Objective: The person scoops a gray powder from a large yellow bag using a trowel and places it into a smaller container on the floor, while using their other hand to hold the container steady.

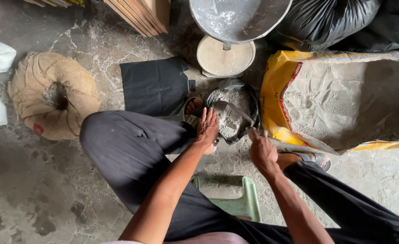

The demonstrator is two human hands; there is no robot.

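Hands at small black bag [232, 114] of grey powder, 12 o'clock of stool [242, 201]: left hand [207, 127] flat, released on rim, right hand [262, 151] clenched on rim at 4 o'clock. Judgement: keep mouth taut & upright, yellow sack [339, 106] at 3 o'clock

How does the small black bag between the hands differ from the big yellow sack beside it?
The small black bag is dark, thin plastic; the yellow sack is bright yellow with red marks. The black bag is far smaller than the yellow sack. The left hand and right hand are at the black bag's rim; no hand touches the yellow sack. Both stand open on the floor and hold grey powder.
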